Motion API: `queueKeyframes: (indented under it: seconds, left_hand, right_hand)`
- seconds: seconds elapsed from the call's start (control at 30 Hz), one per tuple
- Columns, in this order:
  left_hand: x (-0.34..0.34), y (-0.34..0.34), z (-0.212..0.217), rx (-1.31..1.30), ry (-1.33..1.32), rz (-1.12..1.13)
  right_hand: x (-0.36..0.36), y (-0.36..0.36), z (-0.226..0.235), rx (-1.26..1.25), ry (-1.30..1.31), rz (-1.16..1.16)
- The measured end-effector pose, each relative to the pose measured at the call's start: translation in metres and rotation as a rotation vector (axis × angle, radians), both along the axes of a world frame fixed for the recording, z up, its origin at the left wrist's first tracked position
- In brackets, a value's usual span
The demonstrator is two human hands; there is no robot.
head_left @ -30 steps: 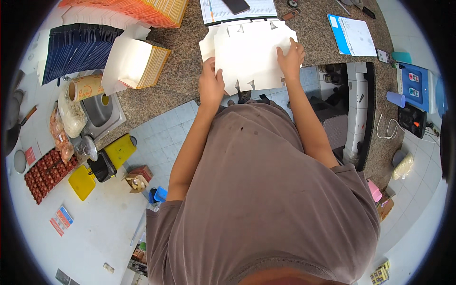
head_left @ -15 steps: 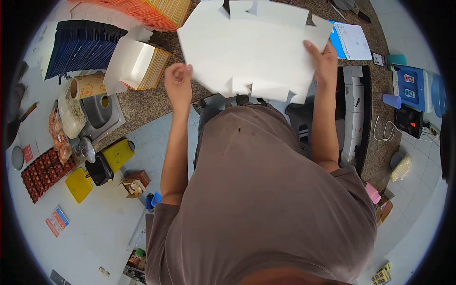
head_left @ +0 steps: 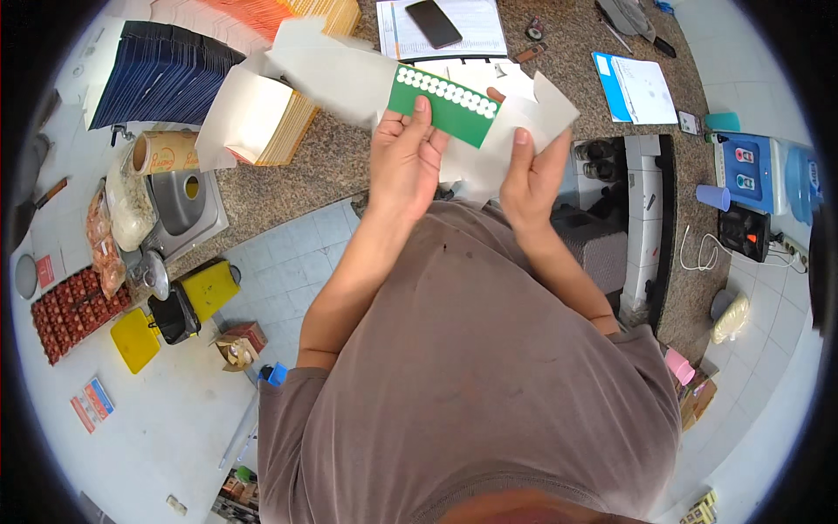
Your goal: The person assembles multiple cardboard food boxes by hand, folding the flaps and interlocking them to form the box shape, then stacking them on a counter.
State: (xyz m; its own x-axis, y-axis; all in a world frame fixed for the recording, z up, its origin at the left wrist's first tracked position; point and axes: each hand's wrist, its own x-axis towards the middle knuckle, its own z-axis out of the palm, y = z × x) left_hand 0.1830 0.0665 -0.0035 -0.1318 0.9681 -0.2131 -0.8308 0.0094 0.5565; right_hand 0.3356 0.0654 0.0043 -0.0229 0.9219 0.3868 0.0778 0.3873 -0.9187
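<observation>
A flat white cardboard box blank (head_left: pixel 336 74) is between my hands above the counter, partly folded, its left side blurred by motion. One panel is turned up and shows a green outer face (head_left: pixel 443 109) with a row of white scalloped dots. My left hand (head_left: pixel 406 166) grips this green panel, thumb across its front. On the other side, my right hand (head_left: pixel 534 179) pinches a white flap, thumb in front and fingers behind. To the left stands a nested stack of formed boxes (head_left: pixel 262 118), white inside with yellow edges.
Dark blue folded cartons (head_left: pixel 166 79) and orange-yellow ones (head_left: pixel 323 13) stand at the far left. A black phone (head_left: pixel 434 24) lies on papers on the granite counter (head_left: pixel 336 166). Farther right are a blue folder with papers (head_left: pixel 642 87) and a purple cup (head_left: pixel 713 197). A sink (head_left: pixel 185 205) is at left.
The blank was spread flat and wide; now it is bent, with its green face showing. My left hand moved right and took hold of the panel. My right hand shifted left and down.
</observation>
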Motion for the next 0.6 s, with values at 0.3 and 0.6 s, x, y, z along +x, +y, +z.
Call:
queueKeyframes:
  seconds: [0.3, 0.6]
  left_hand:
    - [0.004, -0.019, 0.012, -0.079, 0.084, 0.045]
    - [0.016, -0.033, 0.0, -0.008, 0.242, -0.002]
  right_hand:
    - [0.015, 0.004, -0.003, 0.227, -0.431, 0.288]
    - [-0.018, -0.002, -0.029, 0.156, -0.302, 0.096]
